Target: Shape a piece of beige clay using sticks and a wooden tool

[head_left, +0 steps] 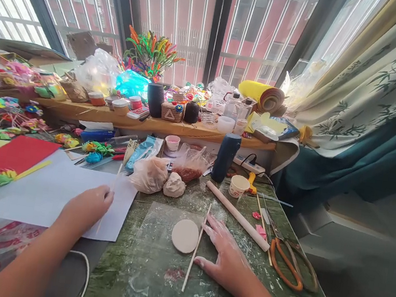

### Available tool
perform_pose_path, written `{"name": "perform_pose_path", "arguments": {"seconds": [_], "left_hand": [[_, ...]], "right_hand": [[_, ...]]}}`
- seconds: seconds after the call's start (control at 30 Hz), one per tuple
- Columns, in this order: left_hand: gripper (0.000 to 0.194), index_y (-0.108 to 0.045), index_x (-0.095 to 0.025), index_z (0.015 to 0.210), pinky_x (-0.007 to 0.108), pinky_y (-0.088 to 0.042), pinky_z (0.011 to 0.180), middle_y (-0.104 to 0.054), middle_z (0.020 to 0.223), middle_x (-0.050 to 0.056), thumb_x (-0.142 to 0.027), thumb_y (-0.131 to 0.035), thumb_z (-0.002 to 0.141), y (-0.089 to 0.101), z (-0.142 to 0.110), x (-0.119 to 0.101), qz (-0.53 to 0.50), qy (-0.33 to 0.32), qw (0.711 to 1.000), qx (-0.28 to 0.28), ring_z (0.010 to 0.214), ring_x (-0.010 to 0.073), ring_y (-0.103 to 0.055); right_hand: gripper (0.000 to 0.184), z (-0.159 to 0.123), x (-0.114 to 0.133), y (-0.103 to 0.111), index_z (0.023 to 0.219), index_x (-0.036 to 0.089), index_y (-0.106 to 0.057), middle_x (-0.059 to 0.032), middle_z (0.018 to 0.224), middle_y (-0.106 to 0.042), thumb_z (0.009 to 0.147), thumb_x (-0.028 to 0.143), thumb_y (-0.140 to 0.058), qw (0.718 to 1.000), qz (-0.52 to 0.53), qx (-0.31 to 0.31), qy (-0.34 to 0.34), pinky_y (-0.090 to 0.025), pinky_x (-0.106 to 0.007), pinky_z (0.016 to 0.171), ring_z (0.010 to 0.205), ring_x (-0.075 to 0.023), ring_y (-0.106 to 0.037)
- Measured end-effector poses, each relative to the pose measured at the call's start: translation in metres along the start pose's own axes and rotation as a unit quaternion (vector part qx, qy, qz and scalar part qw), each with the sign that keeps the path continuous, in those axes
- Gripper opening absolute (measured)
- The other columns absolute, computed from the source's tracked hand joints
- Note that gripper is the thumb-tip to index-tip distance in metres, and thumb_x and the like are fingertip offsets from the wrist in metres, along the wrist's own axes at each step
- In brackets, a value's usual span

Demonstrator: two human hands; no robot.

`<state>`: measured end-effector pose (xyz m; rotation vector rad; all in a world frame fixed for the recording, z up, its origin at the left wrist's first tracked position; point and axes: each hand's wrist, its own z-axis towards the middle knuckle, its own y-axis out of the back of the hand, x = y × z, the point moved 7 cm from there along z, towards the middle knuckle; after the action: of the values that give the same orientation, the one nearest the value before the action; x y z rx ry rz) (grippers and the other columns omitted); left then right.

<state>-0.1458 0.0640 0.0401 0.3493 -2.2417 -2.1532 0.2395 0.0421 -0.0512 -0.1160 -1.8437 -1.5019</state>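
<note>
A thin stick [118, 176] stands nearly upright in my left hand [87, 206], whose fingers are closed around it above white paper. My right hand [224, 256] lies on the table with its fingers spread, the fingertips beside or against a second thin wooden stick [193, 262]. Just left of that stick is a flat round disc of pale clay [185, 236], resting on a clear sheet [151, 260] smeared with white residue. White powder coats my right fingers. Behind the disc sit a lump of pale clay [174, 185] and a plastic bag of dough-like material [149, 175].
A rolling pin [238, 215] lies diagonally behind my right hand. Large scissors [288, 264] with orange-brown handles rest near the right edge. A paper cup [239, 186] and a dark cylinder [226, 157] stand farther back. White paper [53, 191] covers the left side.
</note>
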Motion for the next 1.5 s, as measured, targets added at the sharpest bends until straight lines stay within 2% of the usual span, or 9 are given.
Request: {"name": "perform_pose_path", "arguments": {"seconds": [0.17, 0.27, 0.37, 0.53, 0.63, 0.7, 0.77, 1.0, 1.5], "left_hand": [[0.033, -0.047, -0.023, 0.07, 0.028, -0.041, 0.062, -0.064, 0.073, 0.002, -0.042, -0.036, 0.094, -0.015, -0.039, -0.075, -0.125, -0.073, 0.986, 0.085, 0.071, 0.0222, -0.062], [0.031, -0.044, -0.023, 0.067, 0.03, -0.035, 0.058, -0.063, 0.07, 0.002, -0.035, -0.037, 0.094, -0.043, -0.061, -0.124, -0.089, -0.121, 0.98, 0.131, 0.068, 0.0222, -0.061], [0.028, -0.051, -0.023, 0.068, 0.032, -0.036, 0.059, -0.068, 0.073, 0.005, -0.028, -0.041, 0.093, -0.065, -0.07, -0.148, -0.017, -0.13, 0.981, 0.14, 0.07, 0.0257, -0.065], [0.036, -0.066, -0.021, 0.081, 0.039, -0.048, 0.07, -0.073, 0.083, 0.011, -0.036, -0.04, 0.101, -0.062, -0.055, -0.142, 0.027, -0.153, 0.98, 0.125, 0.08, 0.0314, -0.07], [0.034, -0.067, -0.021, 0.119, 0.044, -0.047, 0.101, -0.07, 0.124, 0.013, -0.043, -0.06, 0.094, -0.044, -0.04, -0.133, -0.034, -0.253, 0.963, 0.082, 0.117, 0.0326, -0.064], [0.083, -0.047, -0.025, 0.15, 0.046, -0.038, 0.116, -0.049, 0.156, 0.013, -0.051, -0.08, 0.078, -0.046, -0.033, -0.126, -0.053, -0.31, 0.94, 0.133, 0.142, 0.0352, -0.045], [0.108, -0.033, -0.027, 0.159, 0.048, -0.033, 0.12, -0.035, 0.165, 0.012, -0.051, -0.087, 0.069, -0.052, -0.027, -0.121, -0.051, -0.326, 0.93, 0.16, 0.149, 0.0373, -0.036], [0.112, -0.018, -0.034, 0.164, 0.06, -0.023, 0.122, -0.025, 0.169, 0.008, -0.055, -0.083, 0.075, -0.071, -0.029, -0.132, -0.044, -0.35, 0.923, 0.155, 0.152, 0.0418, -0.027], [0.106, -0.019, -0.037, 0.163, 0.067, -0.015, 0.122, -0.02, 0.17, 0.004, -0.052, -0.081, 0.078, -0.075, -0.028, -0.138, -0.061, -0.335, 0.923, 0.178, 0.153, 0.0438, -0.021]], "right_hand": [[0.083, 0.001, 0.004, 0.003, 0.155, 0.024, -0.045, -0.0076, 0.17, -0.023, 0.083, 0.054, -0.074, 1.0, -0.004, 0.007, -0.003, -0.019, -0.056, 0.127, 0.157, -0.0349, -0.016], [0.083, 0.001, 0.005, 0.004, 0.155, 0.024, -0.045, -0.0065, 0.17, -0.022, 0.083, 0.054, -0.073, 1.0, -0.01, 0.015, -0.013, -0.02, -0.055, 0.127, 0.157, -0.0347, -0.016], [0.083, 0.0, 0.006, 0.005, 0.155, 0.024, -0.045, -0.0058, 0.17, -0.022, 0.083, 0.055, -0.073, 1.0, -0.01, 0.014, -0.019, -0.02, -0.056, 0.127, 0.156, -0.0359, -0.015], [0.084, 0.0, 0.005, 0.005, 0.156, 0.024, -0.044, -0.0068, 0.17, -0.02, 0.083, 0.056, -0.073, 1.0, -0.008, 0.017, -0.015, -0.019, -0.055, 0.127, 0.157, -0.0359, -0.012], [0.089, 0.001, 0.005, 0.004, 0.157, 0.022, -0.041, -0.008, 0.17, -0.018, 0.082, 0.057, -0.074, 1.0, -0.013, 0.023, -0.014, -0.017, -0.055, 0.127, 0.157, -0.0359, -0.011], [0.092, 0.001, 0.006, 0.004, 0.158, 0.02, -0.039, -0.0094, 0.17, -0.017, 0.082, 0.057, -0.074, 1.0, -0.017, 0.022, -0.015, -0.017, -0.055, 0.128, 0.157, -0.036, -0.011], [0.095, 0.001, 0.008, 0.004, 0.159, 0.017, -0.037, -0.0112, 0.17, -0.017, 0.081, 0.056, -0.075, 1.0, -0.023, 0.016, -0.009, -0.017, -0.055, 0.128, 0.157, -0.0364, -0.012], [0.102, 0.003, 0.01, 0.003, 0.158, 0.014, -0.038, -0.0154, 0.168, -0.022, 0.077, 0.062, -0.078, 0.999, -0.036, -0.001, 0.024, -0.018, -0.057, 0.127, 0.156, -0.037, -0.015], [0.109, 0.008, 0.008, -0.001, 0.159, 0.015, -0.036, -0.0164, 0.167, -0.026, 0.073, 0.062, -0.082, 0.999, -0.038, 0.013, 0.033, -0.012, -0.057, 0.128, 0.156, -0.0372, -0.018]]}}
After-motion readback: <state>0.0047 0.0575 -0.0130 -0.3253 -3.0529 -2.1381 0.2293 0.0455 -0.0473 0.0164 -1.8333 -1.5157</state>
